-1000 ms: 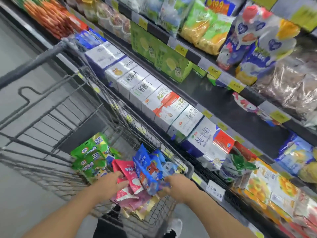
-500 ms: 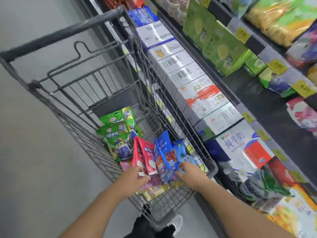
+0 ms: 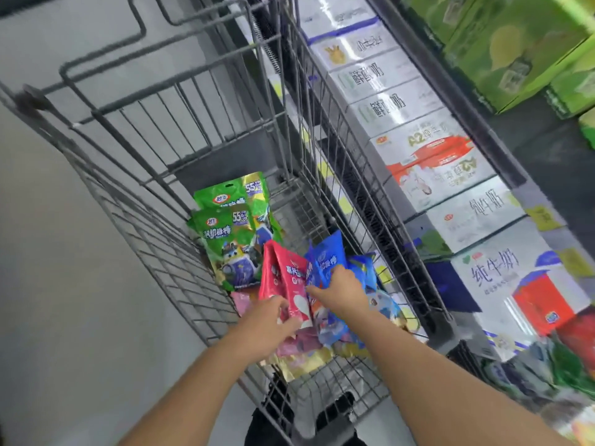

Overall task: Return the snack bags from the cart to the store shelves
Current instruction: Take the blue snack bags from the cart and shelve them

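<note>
Deep in the wire cart, toward its near end, a heap of glossy foil snack bags. Two green bags lying flat and overlapped against the left wall, long axes running toward the cart's far end, printed tops pointing away. Beside them a red bag standing nearly upright on its edge, top pointing up and slightly away, long axis close to vertical. Just right of it a blue bag, also upright, peaked top pointing up toward the right wall; more blue bags crumpled behind it, and pink and gold pouches flat on the cart floor beneath. Left hand reaching in from the near edge, fingers curled and pressed to the lower part of the red bag — seemingly pinching it, though motion blur hides the exact grip. Right hand with fingers bent around the lower face of the blue bag, thumb side touching the red bag's edge; closed hold likely, not certain. Cart of thin grey metal rods in a grid. Along the cart's right side, shelves with smooth white cardboard milk cartons and green boxes above.
</note>
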